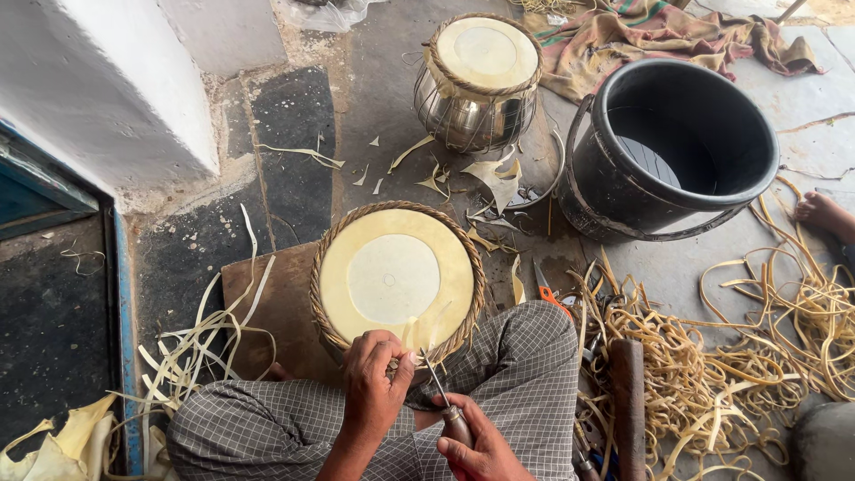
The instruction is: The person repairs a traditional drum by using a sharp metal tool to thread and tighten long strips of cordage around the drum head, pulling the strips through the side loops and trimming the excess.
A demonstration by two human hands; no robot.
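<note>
From my feed I look straight down on a drum (pixel 397 278) with a pale skin head and a braided rim, standing on a brown board (pixel 276 307) on the floor, just in front of the person's knees in checked cloth. The near edge of the rim is hidden behind the hands, so I cannot make out what the lacing looks like there.

The left hand (pixel 374 383) is curled tightly at the rim, its grip closed on a pale strip (pixel 412 334) that stands up from the edge; the fingertips are tucked under, and how much of the strip they pinch is not clear. The right hand (pixel 476 445) is partly cut off by the bottom of the picture. Its grip is wrapped around the handle of a thin metal awl (pixel 436 383), whose point reaches up to the rim just beside the left hand; the tip itself is too fine for me to see whether it is under the braid.

A second drum (pixel 479 80) with a shiny metal body stands farther back, near a black bucket (pixel 668 147). Tangled pale strips (pixel 757 356) cover the floor to the right, half burying a wooden handle (pixel 628 401) and orange-handled scissors (pixel 552 298). A bare foot (pixel 824 214) shows at the right edge, its owner out of view.
</note>
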